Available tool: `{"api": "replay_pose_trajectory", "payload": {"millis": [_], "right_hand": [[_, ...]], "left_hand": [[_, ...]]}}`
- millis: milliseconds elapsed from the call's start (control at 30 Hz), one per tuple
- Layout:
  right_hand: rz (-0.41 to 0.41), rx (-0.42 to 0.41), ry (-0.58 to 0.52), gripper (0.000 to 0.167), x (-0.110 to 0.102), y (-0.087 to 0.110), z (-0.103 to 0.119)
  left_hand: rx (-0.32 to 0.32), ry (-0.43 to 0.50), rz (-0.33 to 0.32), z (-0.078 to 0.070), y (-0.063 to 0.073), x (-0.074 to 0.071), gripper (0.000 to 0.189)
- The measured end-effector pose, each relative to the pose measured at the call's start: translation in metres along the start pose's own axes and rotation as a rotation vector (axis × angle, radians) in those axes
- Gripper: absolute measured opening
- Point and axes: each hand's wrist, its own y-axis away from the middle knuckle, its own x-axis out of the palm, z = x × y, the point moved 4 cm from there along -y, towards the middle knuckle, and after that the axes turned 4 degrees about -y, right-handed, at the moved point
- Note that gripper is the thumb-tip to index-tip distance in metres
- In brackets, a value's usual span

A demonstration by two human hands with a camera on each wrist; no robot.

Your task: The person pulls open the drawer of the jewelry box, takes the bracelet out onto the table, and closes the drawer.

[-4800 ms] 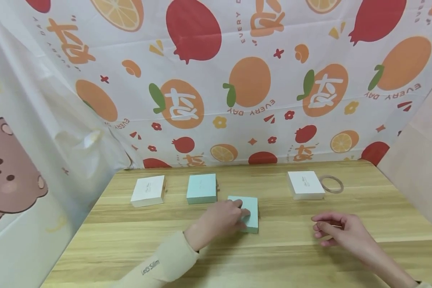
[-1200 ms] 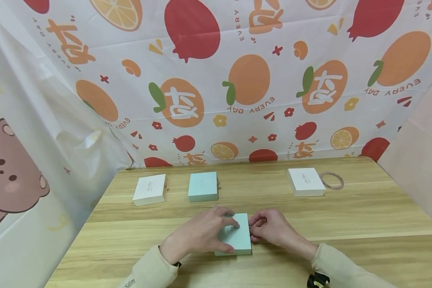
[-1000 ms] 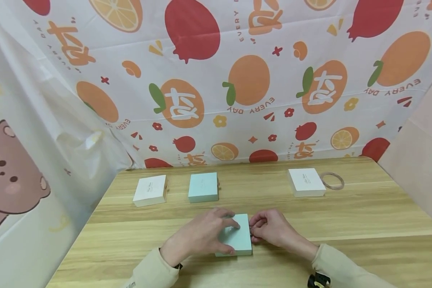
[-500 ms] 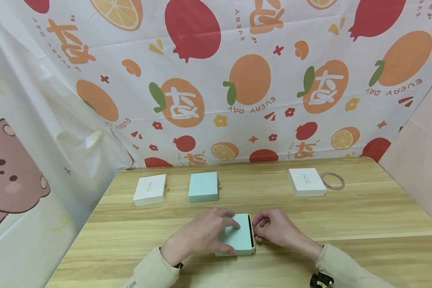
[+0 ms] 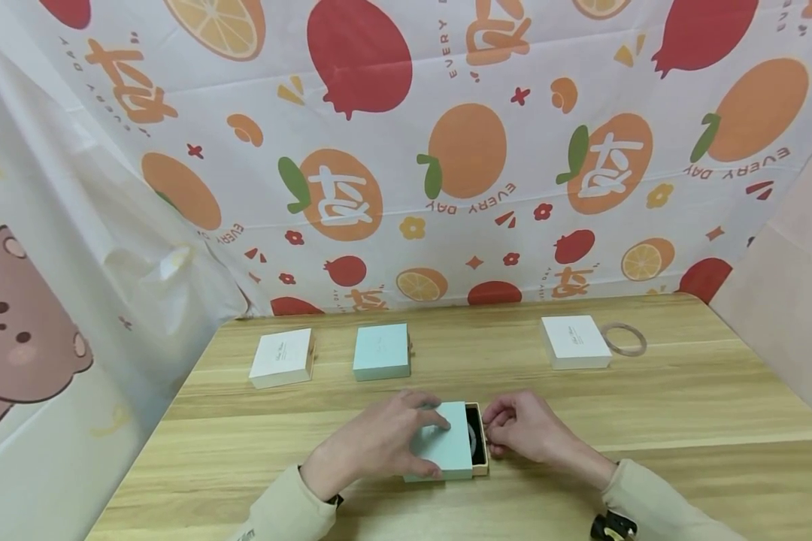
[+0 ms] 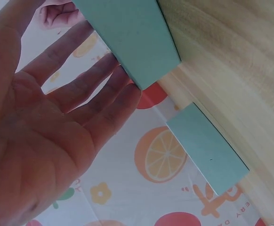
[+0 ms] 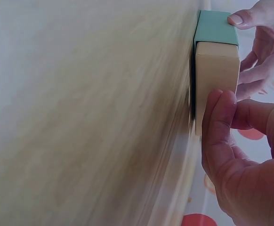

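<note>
A mint-green drawer box lies on the near middle of the table, its tan drawer partly slid out to the right. Inside, black lining and the pale curved edge of a bangle show; the sleeve covers the rest. My left hand spans the sleeve, thumb at the near side, fingers on the top and far edge. With thumb and forefinger, my right hand pinches at the drawer's outer end, hiding the pull there. In the right wrist view, its fingertips meet the tan drawer end.
Along the back of the wooden table stand a white box, a second mint-green box and another white box. A thin ring-shaped bangle lies beside the right white box. A fruit-print curtain hangs behind.
The mint box has come nearer since the oldest frame, and the right hand has joined it. Over the last half second the right hand has moved right, drawing the drawer further out.
</note>
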Motion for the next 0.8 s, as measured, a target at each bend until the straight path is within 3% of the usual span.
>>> {"api": "replay_pose_trajectory", "payload": {"millis": [467, 800], "right_hand": [[0.008, -0.01, 0.005, 0.02, -0.0062, 0.0035, -0.0035], [0.01, 0.026, -0.026, 0.018, -0.0068, 0.0083, -0.0076]], "left_hand": [[0.005, 0.001, -0.013, 0.0017, 0.0015, 0.0033, 0.054], [0.012, -0.009, -0.01, 0.0009, 0.0025, 0.0061, 0.054]]}}
